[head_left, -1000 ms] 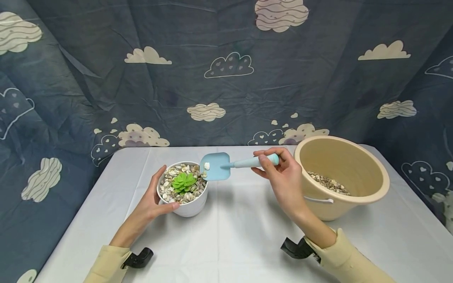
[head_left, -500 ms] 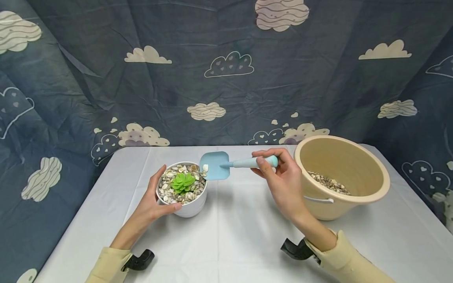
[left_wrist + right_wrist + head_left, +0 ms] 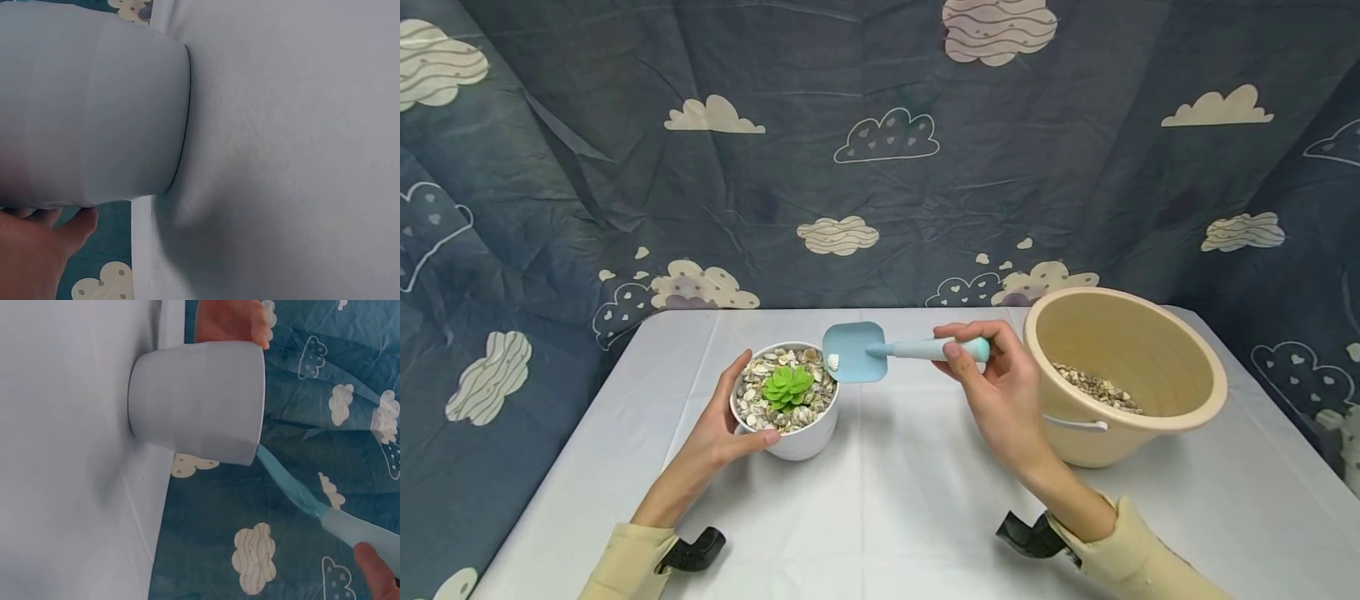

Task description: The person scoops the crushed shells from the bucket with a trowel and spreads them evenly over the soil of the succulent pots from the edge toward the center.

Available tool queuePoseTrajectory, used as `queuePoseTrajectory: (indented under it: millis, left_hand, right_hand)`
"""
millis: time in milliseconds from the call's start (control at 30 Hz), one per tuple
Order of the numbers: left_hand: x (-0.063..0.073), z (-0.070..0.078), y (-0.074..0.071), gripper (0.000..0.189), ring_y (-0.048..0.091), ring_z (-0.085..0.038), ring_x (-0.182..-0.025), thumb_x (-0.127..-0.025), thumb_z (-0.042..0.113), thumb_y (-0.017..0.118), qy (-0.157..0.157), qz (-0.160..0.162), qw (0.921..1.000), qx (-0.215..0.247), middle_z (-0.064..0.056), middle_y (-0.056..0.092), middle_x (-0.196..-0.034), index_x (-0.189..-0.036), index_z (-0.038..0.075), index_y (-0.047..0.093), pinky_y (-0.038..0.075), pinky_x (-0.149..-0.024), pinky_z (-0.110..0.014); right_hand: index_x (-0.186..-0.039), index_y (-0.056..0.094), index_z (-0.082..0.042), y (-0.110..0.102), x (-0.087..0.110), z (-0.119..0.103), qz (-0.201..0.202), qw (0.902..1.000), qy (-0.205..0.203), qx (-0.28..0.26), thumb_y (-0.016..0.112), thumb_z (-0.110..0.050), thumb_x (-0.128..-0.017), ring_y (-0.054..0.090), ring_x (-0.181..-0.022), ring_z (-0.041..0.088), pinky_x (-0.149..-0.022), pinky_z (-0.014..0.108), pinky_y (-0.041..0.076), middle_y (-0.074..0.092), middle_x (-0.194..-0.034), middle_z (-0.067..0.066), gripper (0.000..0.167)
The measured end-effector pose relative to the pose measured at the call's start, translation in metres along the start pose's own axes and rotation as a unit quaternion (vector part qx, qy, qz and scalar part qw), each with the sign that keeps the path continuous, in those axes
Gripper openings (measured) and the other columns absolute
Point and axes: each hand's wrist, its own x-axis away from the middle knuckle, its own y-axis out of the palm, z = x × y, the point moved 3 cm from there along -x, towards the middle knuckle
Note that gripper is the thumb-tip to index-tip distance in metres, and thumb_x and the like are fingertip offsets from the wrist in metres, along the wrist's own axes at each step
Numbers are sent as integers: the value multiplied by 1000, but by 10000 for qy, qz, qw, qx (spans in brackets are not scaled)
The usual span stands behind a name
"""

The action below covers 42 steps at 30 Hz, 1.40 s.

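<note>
A white flower pot (image 3: pixel 805 442) stands upright on the table, filled with small shells and pebbles (image 3: pixel 758 400) around a green succulent (image 3: pixel 787 388). My left hand (image 3: pixel 718 433) holds it from the left, thumb at the near side and fingers round the far side. My right hand (image 3: pixel 1000 379) grips the handle of a light blue shovel (image 3: pixel 859 346). The blade's tip meets the pot's right rim, and the handle rises away in the right wrist view. One white shell (image 3: pixel 832 362) lies on the blade's lower left edge. In the left wrist view the pot wall (image 3: pixel 94 106) hides most fingers.
At the right stands a beige bucket (image 3: pixel 1120 350) with a white handle (image 3: pixel 1075 424) and a layer of pebbles (image 3: pixel 1097 389) inside. A white cloth (image 3: pixel 865 517) covers the table. Behind it hangs a dark blue curtain (image 3: pixel 760 192) with a cloud print.
The white shell has slid down across the blade to its lower left edge. Small pieces there have gone from the blade. Both hands and the pot have barely moved.
</note>
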Motion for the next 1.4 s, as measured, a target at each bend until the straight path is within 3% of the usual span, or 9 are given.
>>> queuePoseTrajectory:
  millis: [300, 700, 933, 1033, 1200, 1400]
  left_hand:
    - [1, 0, 2, 110, 14, -38, -145, -77, 9, 80, 25, 162, 9999, -17, -15, 7, -161, -159, 19, 8, 9, -113, -61]
    - [3, 0, 9, 112, 12, -34, -145, -76, 14, 82, -284, 496, 9982, -186, -12, 9, -161, -159, 25, 7, 10, -113, -60]
    - [3, 0, 9, 110, 14, -33, -145, -77, 15, 81, -283, 461, 9985, -107, -13, 11, -160, -158, 26, 7, 11, -114, -59]
    - [2, -1, 9, 109, 16, -34, -145, -78, 13, 80, -234, 440, 9988, -31, -14, 12, -160, -158, 24, 7, 12, -113, -59]
    - [2, -3, 10, 108, 18, -35, -144, -78, 12, 80, -183, 430, 9989, 34, -15, 13, -159, -158, 22, 7, 12, -114, -59]
    - [3, -4, 9, 108, 17, -34, -144, -79, 13, 79, -246, 430, 9987, 78, -14, 11, -160, -158, 25, 7, 11, -114, -59]
  right_hand:
    - [-104, 49, 14, 4, 4, -2, -157, 9998, -138, 75, 59, 12, -92, 63, -103, 32, -87, 42, 53, 61, -115, 26, 15]
    - [-102, 50, 12, 7, 9, 1, -305, 9984, -456, 135, 58, 14, -91, 59, -111, 35, -90, 40, 52, 61, -115, 24, 14]
    - [-101, 51, 12, 7, 13, 6, -345, 9973, -637, 94, 58, 14, -91, 58, -113, 36, -92, 37, 52, 62, -115, 25, 13]
    - [-102, 49, 14, 6, 13, 8, -266, 9982, -540, -25, 57, 13, -92, 58, -112, 37, -91, 40, 52, 60, -116, 26, 13]
    - [-108, 47, 16, -1, 8, 9, 107, 9984, -26, -555, 55, 10, -95, 61, -109, 34, -91, 46, 50, 59, -119, 27, 16]
    - [-114, 54, 11, -17, -2, 3, 712, 9883, 342, -1302, 56, 8, -95, 61, -109, 38, -88, 50, 51, 62, -118, 26, 19]
